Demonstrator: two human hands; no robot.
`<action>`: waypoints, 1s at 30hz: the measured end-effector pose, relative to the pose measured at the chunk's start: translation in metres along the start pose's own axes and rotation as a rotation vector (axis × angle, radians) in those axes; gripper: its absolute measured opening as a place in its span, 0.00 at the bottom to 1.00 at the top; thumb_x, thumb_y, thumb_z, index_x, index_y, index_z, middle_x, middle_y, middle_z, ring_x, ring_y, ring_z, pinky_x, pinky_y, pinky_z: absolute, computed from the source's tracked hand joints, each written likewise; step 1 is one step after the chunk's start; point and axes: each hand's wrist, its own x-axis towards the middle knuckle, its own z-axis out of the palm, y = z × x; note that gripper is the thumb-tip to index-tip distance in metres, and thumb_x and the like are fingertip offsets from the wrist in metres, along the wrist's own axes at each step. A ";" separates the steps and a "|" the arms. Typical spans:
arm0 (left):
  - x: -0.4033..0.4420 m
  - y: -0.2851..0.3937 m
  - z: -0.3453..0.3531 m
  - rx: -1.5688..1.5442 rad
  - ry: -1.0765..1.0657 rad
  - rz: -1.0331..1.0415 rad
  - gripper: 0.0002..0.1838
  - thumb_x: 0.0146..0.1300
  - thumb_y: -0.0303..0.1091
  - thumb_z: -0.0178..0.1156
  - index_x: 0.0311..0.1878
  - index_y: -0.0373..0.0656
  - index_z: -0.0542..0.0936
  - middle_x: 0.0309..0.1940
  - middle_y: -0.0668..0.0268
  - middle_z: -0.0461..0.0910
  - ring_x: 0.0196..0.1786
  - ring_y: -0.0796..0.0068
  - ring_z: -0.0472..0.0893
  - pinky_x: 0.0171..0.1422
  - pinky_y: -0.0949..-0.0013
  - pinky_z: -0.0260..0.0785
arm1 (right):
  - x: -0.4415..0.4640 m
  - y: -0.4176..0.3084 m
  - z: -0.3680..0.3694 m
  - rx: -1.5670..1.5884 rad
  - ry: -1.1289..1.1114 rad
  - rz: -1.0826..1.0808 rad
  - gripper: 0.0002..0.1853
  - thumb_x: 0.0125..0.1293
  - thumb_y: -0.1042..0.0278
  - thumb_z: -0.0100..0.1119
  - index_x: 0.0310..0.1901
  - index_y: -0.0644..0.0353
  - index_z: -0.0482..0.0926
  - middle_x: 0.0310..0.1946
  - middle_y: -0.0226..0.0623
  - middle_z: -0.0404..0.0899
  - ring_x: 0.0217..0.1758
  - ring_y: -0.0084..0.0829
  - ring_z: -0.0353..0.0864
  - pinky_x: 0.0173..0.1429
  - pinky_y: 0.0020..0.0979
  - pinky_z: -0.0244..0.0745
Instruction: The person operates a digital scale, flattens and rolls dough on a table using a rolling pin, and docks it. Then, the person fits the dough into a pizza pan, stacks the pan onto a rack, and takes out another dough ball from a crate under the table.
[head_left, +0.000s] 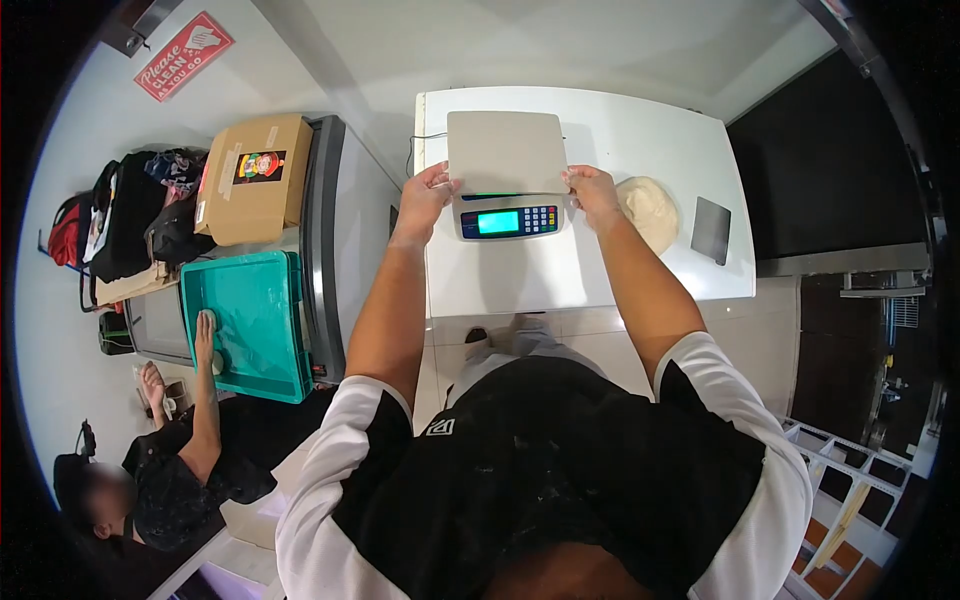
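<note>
On the white table stands a digital scale (508, 222) with a lit green display and a keypad. Its flat, pale weighing plate (508, 150) has nothing on it. My left hand (428, 203) pinches the plate's near left corner, while my right hand (596, 194) grips the near right corner, fingers closed at the edge. Whether the plate is lifted off the scale I cannot tell. Just right of my right hand lies a rounded mass of pale dough (650, 215), partly hidden by my forearm. Farther right is a flat metal scraper (711, 231).
The white table (600, 275) meets the wall at its far side. To the left, a co-worker (205, 440) has one hand in a teal tray (245, 385). Beyond it are a cardboard box (253, 180) and piled bags (130, 215). A white rack (850, 490) stands at lower right.
</note>
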 end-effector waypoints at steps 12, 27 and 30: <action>0.007 -0.044 -0.004 0.459 0.101 0.051 0.28 0.68 0.24 0.63 0.72 0.41 0.79 0.49 0.63 0.85 0.49 0.68 0.83 0.56 0.69 0.75 | 0.000 0.017 0.012 -0.412 0.116 -0.152 0.20 0.68 0.77 0.67 0.61 0.65 0.84 0.38 0.37 0.87 0.32 0.22 0.79 0.37 0.23 0.76; 0.009 -0.022 0.019 1.380 0.107 0.313 0.21 0.70 0.34 0.60 0.66 0.51 0.84 0.55 0.56 0.82 0.55 0.52 0.83 0.57 0.54 0.78 | 0.001 0.010 0.004 -0.793 0.060 -0.098 0.21 0.74 0.62 0.60 0.66 0.55 0.84 0.53 0.39 0.90 0.52 0.39 0.88 0.59 0.35 0.80; 0.013 -0.024 0.007 1.216 0.075 0.311 0.21 0.73 0.36 0.58 0.66 0.47 0.83 0.55 0.56 0.83 0.55 0.52 0.83 0.59 0.55 0.78 | 0.007 0.033 0.006 -0.656 0.105 -0.244 0.22 0.74 0.65 0.61 0.67 0.59 0.82 0.49 0.35 0.89 0.44 0.31 0.85 0.52 0.29 0.79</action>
